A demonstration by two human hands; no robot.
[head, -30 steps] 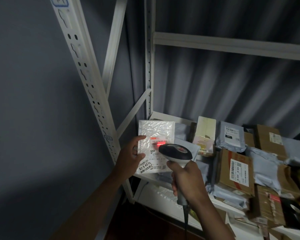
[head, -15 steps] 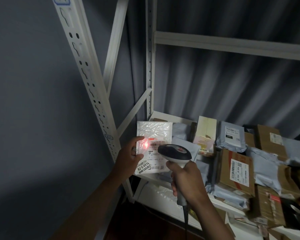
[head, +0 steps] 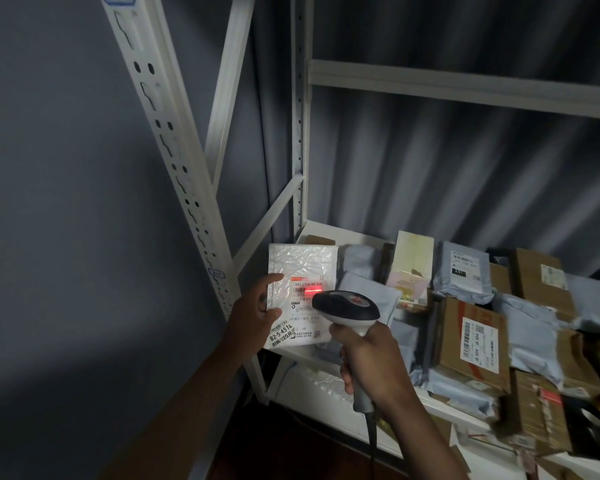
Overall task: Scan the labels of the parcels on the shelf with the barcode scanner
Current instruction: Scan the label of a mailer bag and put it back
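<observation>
Left hand (head: 253, 308): thumb lies across the front face of a white bubble mailer (head: 302, 299) at its left edge, fingers curled behind it, so the mailer is pinched and held upright with its label facing the person. The mailer stands at the left end of the shelf board (head: 329, 228), its lower edge low against the board's front; whether it rests there cannot be told.

Just right of that hand, the red scan line (head: 310, 290) falls on the barcode in the upper part of the shipping label (head: 303, 306).

Right hand (head: 371, 365): fingers wrapped round the grip of the barcode scanner (head: 345, 308), whose dark head points at the label from close range and covers the label's right side. Its cable hangs down below the wrist.

Right of the scanner hand, more parcels lie crowded: grey poly bags (head: 461, 275), a pale carton (head: 413, 258), brown cardboard boxes (head: 471, 337), several with labels showing.

Assessment: the mailer appears light, padded and flexible, with a slick film surface. An edge hold clear of the label suits it; squeezing would likely buckle the label and upset the read. The poly bags look soft and slippery, the boxes stiff and easier to turn by their edges.
</observation>
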